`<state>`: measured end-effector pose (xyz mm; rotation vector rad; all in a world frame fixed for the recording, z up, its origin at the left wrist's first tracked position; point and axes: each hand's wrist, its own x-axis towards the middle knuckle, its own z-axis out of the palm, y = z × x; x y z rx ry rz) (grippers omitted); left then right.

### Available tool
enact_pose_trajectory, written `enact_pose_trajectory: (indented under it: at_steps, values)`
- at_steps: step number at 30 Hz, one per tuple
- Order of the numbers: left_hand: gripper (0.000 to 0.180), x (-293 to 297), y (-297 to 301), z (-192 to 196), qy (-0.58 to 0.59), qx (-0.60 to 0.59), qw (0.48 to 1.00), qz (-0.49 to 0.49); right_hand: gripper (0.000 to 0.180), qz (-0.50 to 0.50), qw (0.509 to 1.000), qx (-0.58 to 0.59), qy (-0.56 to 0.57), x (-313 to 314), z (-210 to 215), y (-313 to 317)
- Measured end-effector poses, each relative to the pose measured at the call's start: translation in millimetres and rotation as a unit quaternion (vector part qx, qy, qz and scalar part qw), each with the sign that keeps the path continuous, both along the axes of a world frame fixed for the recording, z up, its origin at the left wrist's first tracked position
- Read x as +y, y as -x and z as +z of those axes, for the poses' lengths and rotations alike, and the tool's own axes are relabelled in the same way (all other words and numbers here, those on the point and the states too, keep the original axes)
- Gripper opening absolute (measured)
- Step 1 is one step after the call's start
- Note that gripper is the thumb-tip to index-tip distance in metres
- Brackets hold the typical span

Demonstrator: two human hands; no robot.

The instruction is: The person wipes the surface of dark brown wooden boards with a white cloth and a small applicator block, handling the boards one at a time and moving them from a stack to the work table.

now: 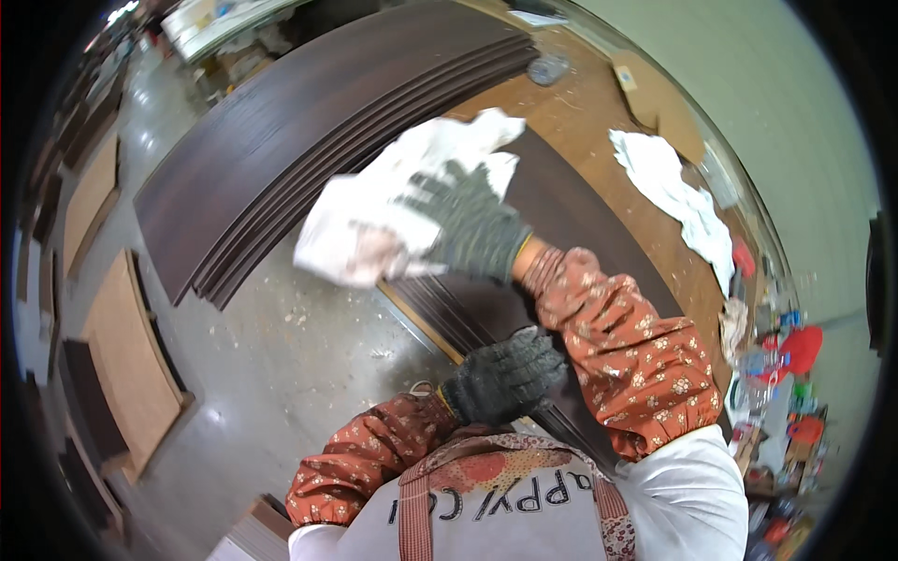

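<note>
My right hand, in a grey-green knit glove, holds a white cloth with its fingers spread over it. The cloth is bunched and partly blurred, and lies across the upper part of a dark brown panel. On the near part of the same panel, my left hand in a dark grey glove has its fingers bent over the edge. Several layered dark edges show below the cloth. Both forearms wear orange-red flowered sleeve covers.
A stack of dark brown panels lies at the far left of the wooden table. Another white cloth lies at the right by the wall, near bottles and clutter. Brown boards stand on the floor at left.
</note>
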<state>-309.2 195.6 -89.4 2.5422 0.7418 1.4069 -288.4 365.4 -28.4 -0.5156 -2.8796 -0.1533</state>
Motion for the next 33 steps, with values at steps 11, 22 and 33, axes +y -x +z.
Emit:
enact_pose_trajectory:
  at_steps: [11,22,33]
  values:
    - [0.035,-39,32,96,0.015,0.121,0.992,0.046,0.044,-0.186,0.978,0.037,0.083,-213,14,-194]
    - [0.047,3,-63,104,-0.055,0.26,0.964,0.028,0.036,-0.752,0.641,-0.061,0.145,-470,38,-447]
    - [0.093,-60,-237,174,-0.049,-0.008,0.982,-0.184,0.062,-0.331,0.45,0.819,-0.131,-437,108,-419]
